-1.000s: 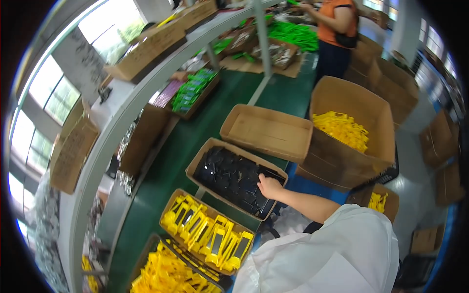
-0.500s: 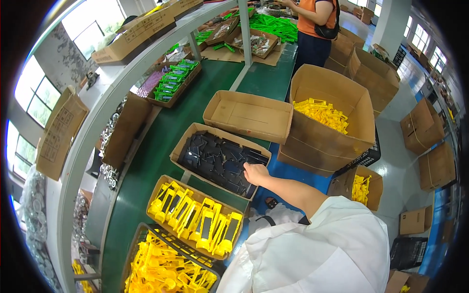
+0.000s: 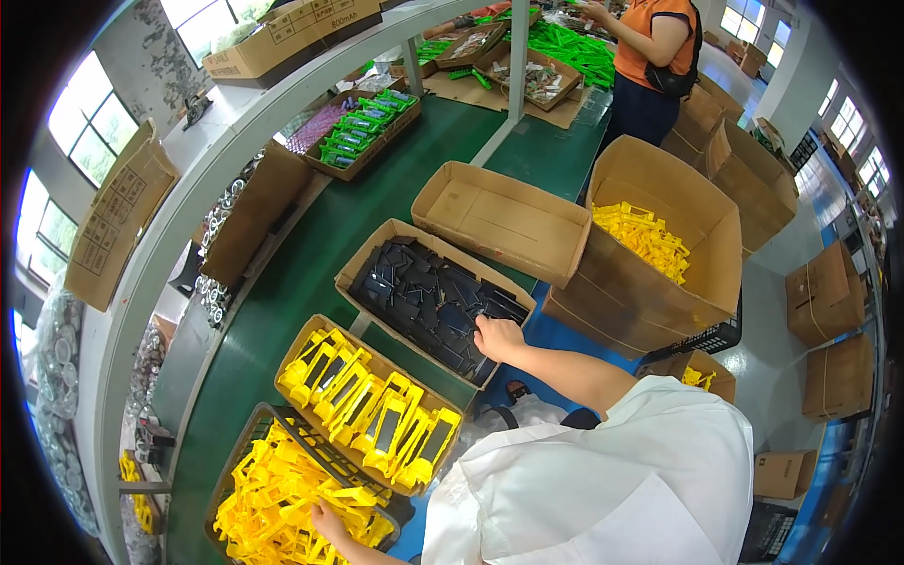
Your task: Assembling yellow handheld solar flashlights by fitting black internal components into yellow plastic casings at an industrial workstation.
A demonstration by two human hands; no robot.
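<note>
fingers (image 3: 482, 326) of the right hand (image 3: 502, 340) curl over dark flat pieces (image 3: 414, 284); the left hand (image 3: 328, 524) is among yellow parts (image 3: 266, 492) (whether either hand clamps anything is unclear).

Around the plate carton (image 3: 471, 273) on the counter (image 3: 301, 254), we have another carton (image 3: 504, 221) just behind it, the parts box (image 3: 640, 292) to its right, the carton of lined-up parts (image 3: 381, 361) just before it, and the crate of loose parts (image 3: 325, 452) farther before it.
</note>
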